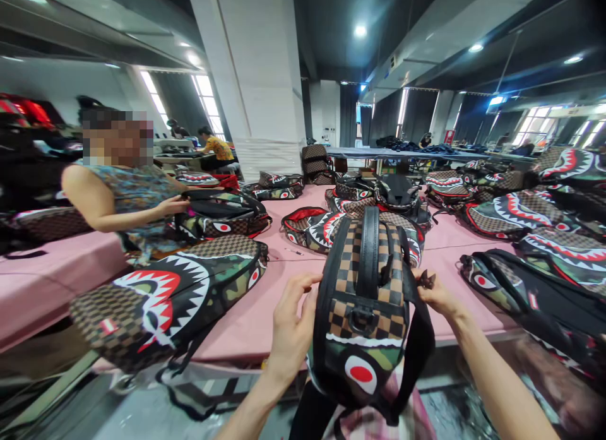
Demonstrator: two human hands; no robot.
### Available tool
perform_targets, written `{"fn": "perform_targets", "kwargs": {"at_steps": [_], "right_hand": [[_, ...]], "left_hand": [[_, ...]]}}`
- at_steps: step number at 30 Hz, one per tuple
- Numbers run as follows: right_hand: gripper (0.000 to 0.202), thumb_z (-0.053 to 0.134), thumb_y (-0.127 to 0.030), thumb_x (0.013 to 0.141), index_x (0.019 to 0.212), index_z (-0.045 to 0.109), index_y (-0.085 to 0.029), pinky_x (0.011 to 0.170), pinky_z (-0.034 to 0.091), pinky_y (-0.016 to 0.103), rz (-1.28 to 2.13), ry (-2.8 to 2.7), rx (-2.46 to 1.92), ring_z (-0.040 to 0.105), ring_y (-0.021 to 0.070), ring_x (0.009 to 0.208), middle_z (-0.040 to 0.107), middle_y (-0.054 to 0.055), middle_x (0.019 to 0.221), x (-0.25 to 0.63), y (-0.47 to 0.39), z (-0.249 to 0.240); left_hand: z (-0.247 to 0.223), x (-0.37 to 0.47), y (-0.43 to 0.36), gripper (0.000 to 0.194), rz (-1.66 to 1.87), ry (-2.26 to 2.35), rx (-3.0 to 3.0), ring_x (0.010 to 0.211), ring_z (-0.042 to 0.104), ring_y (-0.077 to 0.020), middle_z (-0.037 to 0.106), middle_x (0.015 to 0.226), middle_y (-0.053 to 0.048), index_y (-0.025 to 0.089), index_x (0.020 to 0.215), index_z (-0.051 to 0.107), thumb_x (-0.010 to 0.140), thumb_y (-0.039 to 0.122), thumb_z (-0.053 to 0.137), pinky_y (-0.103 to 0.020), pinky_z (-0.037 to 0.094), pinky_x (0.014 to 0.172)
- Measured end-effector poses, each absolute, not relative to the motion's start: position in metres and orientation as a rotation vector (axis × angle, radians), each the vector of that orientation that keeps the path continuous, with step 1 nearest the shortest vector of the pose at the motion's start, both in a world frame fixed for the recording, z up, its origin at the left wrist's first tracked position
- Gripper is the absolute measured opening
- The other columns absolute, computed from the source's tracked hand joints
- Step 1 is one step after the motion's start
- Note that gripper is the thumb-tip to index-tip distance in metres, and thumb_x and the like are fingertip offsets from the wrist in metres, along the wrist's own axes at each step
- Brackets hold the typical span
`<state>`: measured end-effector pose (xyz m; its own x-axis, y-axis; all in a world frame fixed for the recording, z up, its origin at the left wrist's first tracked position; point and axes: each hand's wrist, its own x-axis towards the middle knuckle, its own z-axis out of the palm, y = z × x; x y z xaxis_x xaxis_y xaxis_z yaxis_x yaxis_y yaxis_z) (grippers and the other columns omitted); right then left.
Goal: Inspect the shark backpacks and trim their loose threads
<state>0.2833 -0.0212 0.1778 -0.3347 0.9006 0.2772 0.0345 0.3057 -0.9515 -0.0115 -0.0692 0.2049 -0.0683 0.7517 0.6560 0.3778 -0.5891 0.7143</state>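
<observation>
A backpack (372,317) in brown-black check and camouflage, with a red-and-white eye, stands in front of me with its top handle (368,257) uppermost. Its lower end hangs past the table edge, over my lap. My left hand (291,329) grips its left side, thumb and fingers bent against the black edging. On the far right side, my right hand (438,295) is closed in a pinch beside the bag. A small dark pointed piece (427,279) sticks out from its fingertips; its kind is unclear. A wide black strap (416,358) dangles below that hand.
On the pink table (237,320), a shark-mouth backpack (175,295) lies at left and a dark backpack (534,295) at right. Several more are heaped behind. Across the table at left, a co-worker (137,194) handles another backpack (220,213). A white pillar (250,80) rises beyond.
</observation>
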Motion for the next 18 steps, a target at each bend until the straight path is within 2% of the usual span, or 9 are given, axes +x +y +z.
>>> {"fn": "perform_targets", "kwargs": {"at_steps": [5,9,15,18], "right_hand": [[0.047,0.071,-0.059,0.056,0.072,0.063,-0.016,0.057,0.043,0.028,1.115,-1.678,-0.894,0.053,0.0158,0.060,0.056,0.002,0.063,0.287,-0.023,0.181],[0.043,0.070,-0.056,0.059,0.071,0.062,-0.016,0.056,0.042,0.026,1.064,-1.709,-0.941,0.051,0.0150,0.060,0.055,0.001,0.061,0.289,-0.024,0.183],[0.036,0.066,-0.050,0.063,0.070,0.063,-0.015,0.052,0.038,0.024,0.952,-1.816,-1.003,0.047,0.0122,0.057,0.053,0.000,0.062,0.286,-0.030,0.194],[0.025,0.063,-0.041,0.071,0.079,0.065,-0.017,0.057,0.041,0.025,0.710,-1.836,-1.089,0.050,0.0138,0.063,0.056,0.001,0.070,0.281,-0.044,0.213]], "left_hand": [[0.212,-0.012,-0.072,0.015,1.703,1.190,1.908,0.089,0.056,-0.0148,0.059,0.093,-0.003,0.020,0.093,0.058,0.086,0.021,0.044,-0.027,0.045,0.078],[0.219,-0.010,-0.076,0.014,1.748,1.152,1.958,0.093,0.055,-0.0147,0.058,0.095,-0.003,0.020,0.094,0.058,0.086,0.019,0.046,-0.027,0.044,0.082],[0.224,0.003,-0.077,0.015,1.655,1.136,2.267,0.105,0.046,-0.0196,0.055,0.103,-0.005,0.022,0.096,0.059,0.082,0.021,0.054,-0.037,0.039,0.092],[0.224,0.006,-0.073,0.016,1.603,1.157,2.284,0.107,0.044,-0.0206,0.054,0.106,-0.006,0.022,0.097,0.059,0.083,0.021,0.052,-0.039,0.038,0.093]]}}
